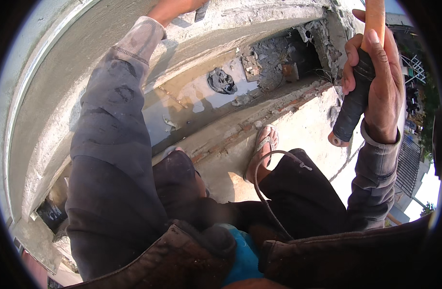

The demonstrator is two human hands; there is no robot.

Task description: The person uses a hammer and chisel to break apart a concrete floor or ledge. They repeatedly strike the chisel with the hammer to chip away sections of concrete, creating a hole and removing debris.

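My right hand [385, 77], raised at the upper right, is wrapped around a tool handle [351, 104]. This handle is orange, with black tape wound over its lower part, and its far end runs out of the frame at the top. My left hand [177, 10] reaches to the top edge, where most of it is cut off. It is close to a rough concrete ledge [235, 21], beside a small dark object [201, 13] that I cannot identify. Whether the fingers hold anything is hidden.
Below the ledge runs a trough [185, 121] with shallow water, a crumpled black plastic bag [222, 81] and concrete rubble [268, 61]. Broken concrete [333, 47] borders a dark opening. My sandalled foot [266, 142] stands on the near slab, and a drawstring [259, 173] hangs across my lap.
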